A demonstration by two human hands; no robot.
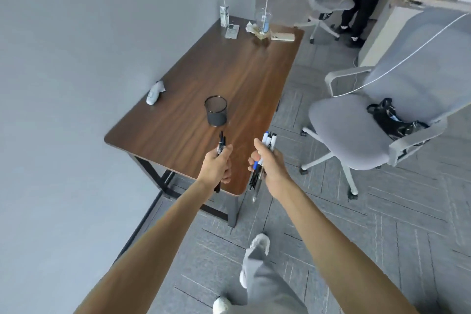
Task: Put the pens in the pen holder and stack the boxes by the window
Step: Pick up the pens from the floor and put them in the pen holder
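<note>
Head cam, single view. We're standing at the near end of the table [193, 99], dark wood top w/ black frame, pushed against the grey wall on our left.

Left hand [216, 164]: grip closed around a small bunch of black pens [221, 144], tips sticking up past the thumb, tails poking out below the palm. Hand hovers over the table's near edge.

Right hand [266, 163]: grip closed around a bigger bundle of mixed pens [267, 139], white/blue caps up top, black and clear barrels hanging below the fist. Hand sits just off the table's near right corner, over the carpet. Exact pen count in either hand: can't tell.

Pen holder [216, 111]: black mesh cup, upright on the table, just beyond both hands, closer to the left one. Looks empty from this angle. No contact w/ either hand.

Rest of table: crumpled white object [154, 93] near the wall edge. Far end has a drink carton [224, 16] w/ straw, a clear plastic cup [263, 23] w/ straw, a phone [282, 37] lying flat beside the cup, and a small flat clear item [232, 31] beside the carton.

Off table: grey office chair [356, 135] to our right w/ a black bag [392, 120] on the seat. Second chair + another person's legs [362, 2] at the far end. Boxes / window for the stacking part: can't pick them out clearly here.
</note>
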